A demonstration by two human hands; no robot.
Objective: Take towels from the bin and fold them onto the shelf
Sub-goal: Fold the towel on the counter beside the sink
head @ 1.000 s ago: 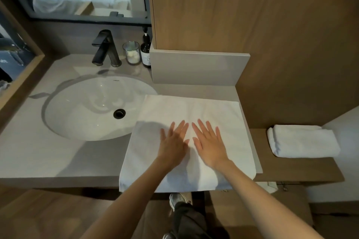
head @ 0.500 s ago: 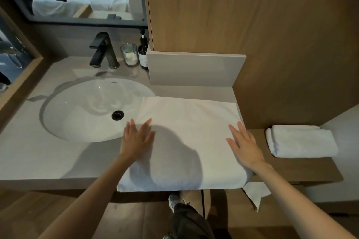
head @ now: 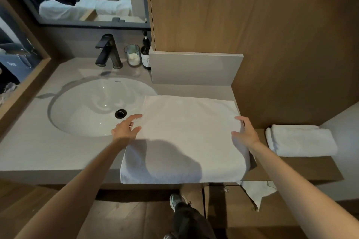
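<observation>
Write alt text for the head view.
A white towel lies spread on a grey counter beside a sink; the person's right hand grips its right edge, the left hand touches its left edge. A folded towel sits on the wooden shelf at right.
</observation>
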